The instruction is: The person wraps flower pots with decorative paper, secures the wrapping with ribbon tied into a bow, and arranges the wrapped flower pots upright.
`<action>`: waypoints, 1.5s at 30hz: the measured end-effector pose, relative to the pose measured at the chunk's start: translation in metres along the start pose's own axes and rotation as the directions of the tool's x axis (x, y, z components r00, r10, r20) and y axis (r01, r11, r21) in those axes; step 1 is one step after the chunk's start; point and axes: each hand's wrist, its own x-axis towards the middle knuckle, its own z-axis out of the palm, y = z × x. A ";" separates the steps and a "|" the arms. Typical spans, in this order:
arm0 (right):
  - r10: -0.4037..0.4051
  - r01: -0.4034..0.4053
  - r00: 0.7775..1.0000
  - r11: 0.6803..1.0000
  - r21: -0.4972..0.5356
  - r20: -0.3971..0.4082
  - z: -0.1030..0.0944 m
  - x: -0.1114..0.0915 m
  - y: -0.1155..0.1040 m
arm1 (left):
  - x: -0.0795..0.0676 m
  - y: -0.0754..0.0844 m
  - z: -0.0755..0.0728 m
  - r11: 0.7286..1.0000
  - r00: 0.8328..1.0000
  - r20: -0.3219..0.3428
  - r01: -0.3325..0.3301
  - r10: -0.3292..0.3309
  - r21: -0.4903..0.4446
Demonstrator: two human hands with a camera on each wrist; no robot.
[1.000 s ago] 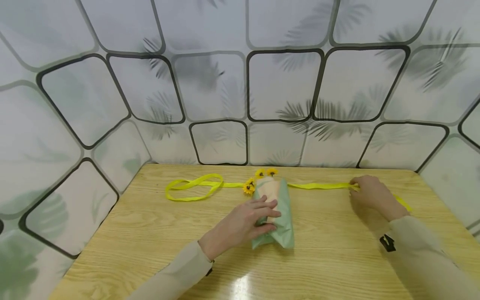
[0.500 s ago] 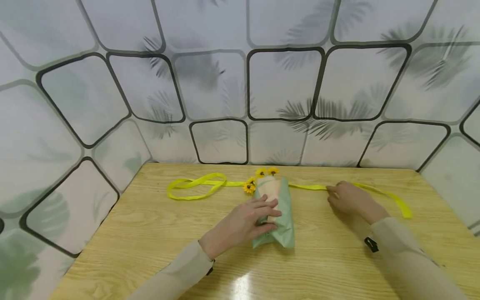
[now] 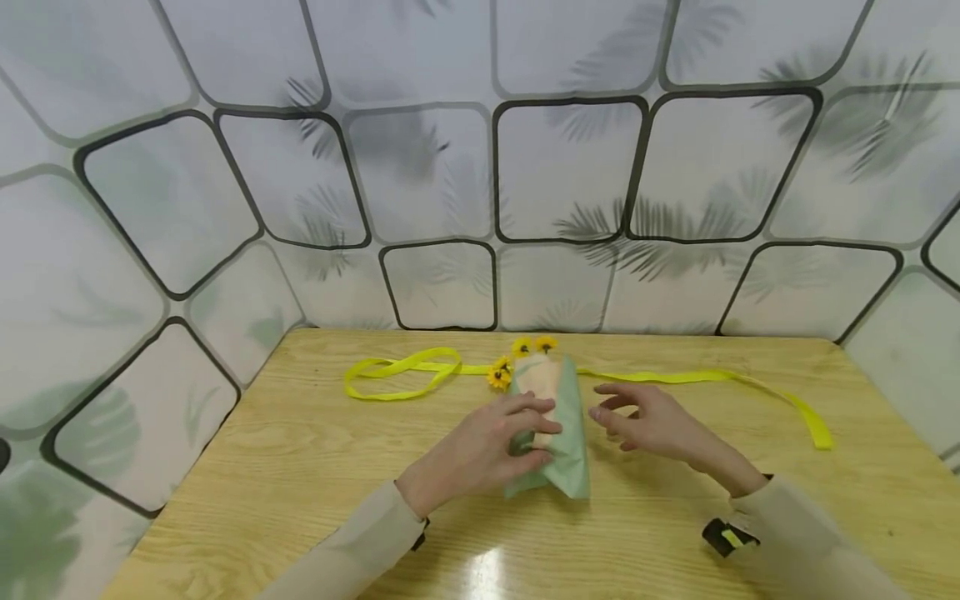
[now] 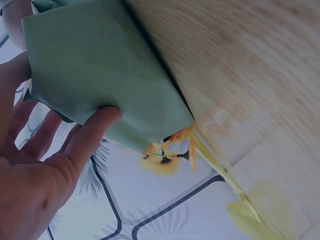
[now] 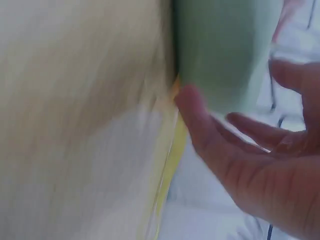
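Observation:
In the head view a small bouquet [image 3: 570,433] of yellow flowers [image 3: 501,373], wrapped in pale green paper, lies mid-table with its blooms toward the wall. My left hand [image 3: 487,446] holds it, fingers bent over the wrap; in the left wrist view one finger [image 4: 107,114] dents the green paper [image 4: 105,65]. A yellow ribbon [image 3: 675,377] runs across the table and passes under the bouquet near its top. Just right of the wrap, my right hand [image 3: 645,421] hovers with fingers apart, holding nothing. The right wrist view [image 5: 250,155] is blurred.
At the left the ribbon's other part lies in a loose loop [image 3: 401,375]; its right tail [image 3: 817,429] bends toward me. The wooden table [image 3: 300,467] ends at a patterned cloth wall [image 3: 555,283] at the back and sides.
My right hand has let go of the ribbon and moved left, close to the bouquet. The ribbon's loop has shifted slightly right. My left hand has stayed on the bouquet.

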 end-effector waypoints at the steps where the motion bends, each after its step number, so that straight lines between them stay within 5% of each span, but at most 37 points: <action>1: 0.003 -0.006 0.999 0.996 0.088 0.036 0.006 -0.002 -0.007 | 0.000 0.000 0.000 1.000 1.000 -0.006 0.001 -0.001 0.004; 4: -0.061 0.049 0.996 0.987 0.155 0.072 0.021 -0.010 -0.021 | 0.000 -0.001 0.003 1.000 0.999 -0.041 0.006 -0.007 -0.008; 9: -0.233 0.233 0.972 0.972 -0.016 -0.028 0.036 -0.017 -0.024 | 0.002 -0.001 0.005 1.000 0.997 -0.071 -0.009 0.008 -0.024; 12: -0.265 0.264 0.963 0.964 -0.042 -0.051 0.040 -0.016 -0.024 | 0.003 0.001 0.005 0.999 0.998 -0.067 -0.011 0.008 -0.041; 16: -0.268 0.262 0.961 0.962 -0.073 -0.075 0.043 -0.014 -0.023 | 0.004 0.007 0.007 0.972 0.985 -0.074 0.143 -0.159 -0.186; 18: -0.270 0.262 0.958 0.961 -0.088 -0.093 0.044 -0.014 -0.022 | 0.006 0.011 0.010 0.916 0.944 -0.100 0.273 -0.314 -0.293; 21: -0.281 0.269 0.952 0.957 -0.106 -0.123 0.047 -0.013 -0.022 | 0.010 0.013 0.012 0.789 0.832 -0.106 0.467 -0.545 -0.400; 24: -0.300 0.285 0.944 0.951 -0.116 -0.137 0.049 -0.013 -0.023 | 0.012 0.010 0.013 0.670 0.727 -0.019 0.623 -0.687 -0.404; 27: -0.319 0.305 0.938 0.945 -0.115 -0.137 0.050 -0.013 -0.024 | 0.010 0.003 0.013 0.594 0.679 0.131 0.707 -0.723 -0.383; 31: -0.288 0.277 0.949 0.956 -0.098 -0.126 0.052 -0.013 -0.026 | 0.009 -0.005 0.012 0.537 0.679 0.254 0.713 -0.689 -0.452; 37: -0.173 0.174 0.984 0.985 0.011 -0.051 0.055 -0.009 -0.028 | 0.008 -0.007 0.008 0.440 0.664 0.322 0.712 -0.675 -0.547; 41: -0.166 0.167 0.984 0.986 0.007 -0.060 0.055 -0.009 -0.031 | 0.007 -0.003 0.004 0.422 0.650 0.326 0.721 -0.686 -0.549; 45: -0.162 0.164 0.985 0.986 0.027 -0.060 0.054 -0.017 -0.036 | 0.005 0.004 -0.003 0.419 0.660 0.352 0.718 -0.664 -0.556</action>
